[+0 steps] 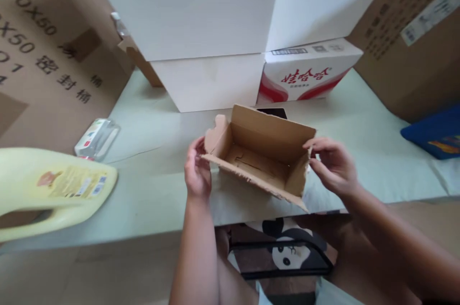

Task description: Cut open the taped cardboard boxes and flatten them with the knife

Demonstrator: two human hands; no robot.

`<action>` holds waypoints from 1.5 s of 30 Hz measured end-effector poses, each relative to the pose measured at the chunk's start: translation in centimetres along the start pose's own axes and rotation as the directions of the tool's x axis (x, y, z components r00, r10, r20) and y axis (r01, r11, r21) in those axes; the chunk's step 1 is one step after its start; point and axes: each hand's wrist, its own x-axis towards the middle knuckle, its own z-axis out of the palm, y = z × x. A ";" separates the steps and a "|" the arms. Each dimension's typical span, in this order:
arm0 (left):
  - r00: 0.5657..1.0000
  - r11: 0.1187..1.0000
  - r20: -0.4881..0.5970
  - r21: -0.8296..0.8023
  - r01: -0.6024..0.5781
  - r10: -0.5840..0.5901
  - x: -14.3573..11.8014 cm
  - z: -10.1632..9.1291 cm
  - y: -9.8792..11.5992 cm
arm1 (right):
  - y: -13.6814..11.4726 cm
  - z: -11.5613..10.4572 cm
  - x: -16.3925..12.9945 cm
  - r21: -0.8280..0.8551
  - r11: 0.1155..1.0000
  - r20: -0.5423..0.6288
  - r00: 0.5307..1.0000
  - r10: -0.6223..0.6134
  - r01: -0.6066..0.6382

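An open brown cardboard box [262, 156] with torn, ragged edges is held above the front of the table, tilted so that its inside faces me. Only bare cardboard shows within it. My left hand [198, 170] grips its left end, the fingers partly hidden behind the wall. At the right end my right hand [332, 163] pinches the upper edge between thumb and fingers. Just behind the box lies a flat black object [273, 113], mostly covered by it.
Large white boards [212, 82] stand at the back beside a white and red carton [305, 77]. Big cardboard boxes flank both sides. On the left are a pale yellow jug [57, 185] and a clear plastic container [97, 138]; a blue box [436, 132] sits at right on the pale green table [151, 199].
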 end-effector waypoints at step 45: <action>0.962 0.832 0.127 0.483 -0.273 0.242 1.1 5.6 -4.1 | 5.7 -2.1 -1.9 0.850 0.389 -0.169 0.514 0.841 -0.356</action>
